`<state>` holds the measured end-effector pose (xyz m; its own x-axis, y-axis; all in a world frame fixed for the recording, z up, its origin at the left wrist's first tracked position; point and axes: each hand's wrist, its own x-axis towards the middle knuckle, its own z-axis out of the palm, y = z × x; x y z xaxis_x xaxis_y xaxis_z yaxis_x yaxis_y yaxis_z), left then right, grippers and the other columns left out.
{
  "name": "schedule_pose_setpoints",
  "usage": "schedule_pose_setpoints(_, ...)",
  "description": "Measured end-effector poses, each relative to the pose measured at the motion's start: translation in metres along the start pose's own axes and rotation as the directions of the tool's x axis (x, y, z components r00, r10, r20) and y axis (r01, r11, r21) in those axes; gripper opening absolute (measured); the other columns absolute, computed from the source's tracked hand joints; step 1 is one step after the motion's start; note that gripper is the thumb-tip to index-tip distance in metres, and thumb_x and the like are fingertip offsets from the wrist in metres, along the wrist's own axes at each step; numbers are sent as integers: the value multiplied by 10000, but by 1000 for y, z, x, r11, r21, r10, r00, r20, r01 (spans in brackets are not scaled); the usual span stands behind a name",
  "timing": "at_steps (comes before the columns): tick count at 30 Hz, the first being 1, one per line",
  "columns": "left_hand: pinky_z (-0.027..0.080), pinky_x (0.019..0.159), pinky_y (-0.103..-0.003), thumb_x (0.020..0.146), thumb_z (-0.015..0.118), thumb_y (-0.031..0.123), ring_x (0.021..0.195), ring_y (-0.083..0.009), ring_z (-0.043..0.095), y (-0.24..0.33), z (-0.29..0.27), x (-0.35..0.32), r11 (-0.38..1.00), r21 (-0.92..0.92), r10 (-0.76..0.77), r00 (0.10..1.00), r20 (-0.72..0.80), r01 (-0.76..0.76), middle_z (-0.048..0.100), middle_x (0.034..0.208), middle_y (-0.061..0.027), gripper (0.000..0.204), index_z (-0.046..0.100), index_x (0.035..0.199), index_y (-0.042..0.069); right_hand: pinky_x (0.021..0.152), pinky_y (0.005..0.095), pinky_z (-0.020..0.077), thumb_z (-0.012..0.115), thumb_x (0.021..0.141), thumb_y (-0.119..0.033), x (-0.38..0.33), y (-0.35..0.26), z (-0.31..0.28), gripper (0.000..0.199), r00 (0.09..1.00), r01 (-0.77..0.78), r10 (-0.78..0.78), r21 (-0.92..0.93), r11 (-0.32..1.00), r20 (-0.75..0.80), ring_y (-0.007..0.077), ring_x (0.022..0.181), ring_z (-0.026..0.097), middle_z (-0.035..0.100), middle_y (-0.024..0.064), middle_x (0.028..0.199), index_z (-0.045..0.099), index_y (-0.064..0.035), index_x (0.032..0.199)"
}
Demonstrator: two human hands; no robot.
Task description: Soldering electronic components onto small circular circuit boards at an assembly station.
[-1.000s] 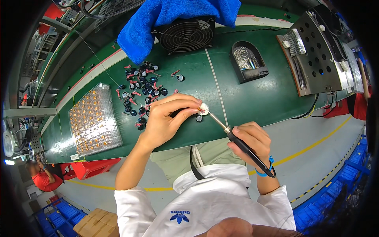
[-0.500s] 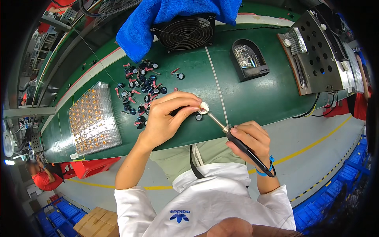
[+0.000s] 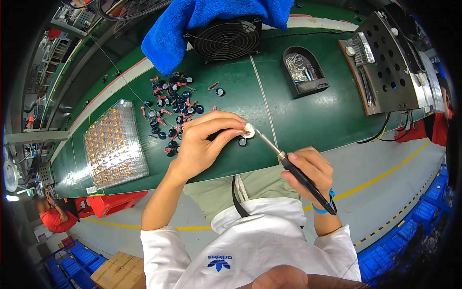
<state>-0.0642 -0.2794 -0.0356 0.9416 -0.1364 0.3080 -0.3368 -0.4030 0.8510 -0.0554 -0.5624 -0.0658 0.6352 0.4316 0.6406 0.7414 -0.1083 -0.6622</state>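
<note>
Between the thumb and fingers of my left hand is a small round white part, with a dark-capped cylindrical piece just below it. My right hand is wrapped round the black handle of a soldering iron. The iron's metal tip points up and left, a short gap away from the white part. Left of my left hand lies a loose pile of small black cylindrical components with red-sleeved leads. One similar component lies apart from the pile.
A clear tray of copper-coloured parts sits at the left of the green bench. Toward the back stands a fan under a blue towel. At right are a black bin of wire pieces and a perforated metal box.
The soldering iron has drawn back right and slightly down, so its tip has come off the white part. My left hand has stayed nearly still.
</note>
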Motion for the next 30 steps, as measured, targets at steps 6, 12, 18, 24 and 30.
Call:
schedule_pose_setpoints(6,593,890,-344,871,747,-71,1009,-253,755,12,-6,-10,999,54,-7,999,-36,9,777,1040,-143,126,792,974,-13,716,381,543,830,867,-81,12,2,-4,426,998,-31,19,-234,972,-57,308,842,658,687,186,996,692,52,1247)
schedule_pose_setpoints(12,592,853,-335,873,752,-81,1019,-259,747,33,-25,-17,993,73,108,980,-164,-97,765,1052,-135,123,769,982,-25,810,376,505,741,854,99,39,27,-14,531,997,-49,2,-591,805,-80,295,852,581,605,145,938,650,11,1370)
schedule_pose_setpoints(18,593,864,-291,929,728,-12,913,-157,720,12,-150,-45,974,57,-180,908,-379,217,729,1092,-93,150,754,1075,-34,763,353,533,647,977,37,20,20,7,432,963,-202,145,-251,947,-228,226,794,627,642,134,925,607,46,1407)
schedule_pose_setpoints(24,565,850,-272,949,727,94,925,-118,718,-62,-250,21,937,193,-164,856,-491,291,780,1038,-80,244,750,1150,-43,725,361,536,620,956,70,29,16,37,439,978,-18,-15,-160,987,-207,254,763,649,665,151,871,593,64,1394)
schedule_pose_setpoints(30,587,913,-427,887,721,76,1012,-390,741,-165,-322,28,464,698,-135,822,-553,545,763,1088,-225,257,759,1127,-7,645,389,509,662,908,99,34,16,44,465,981,21,-66,-242,970,-181,286,674,617,641,163,803,601,78,1368)
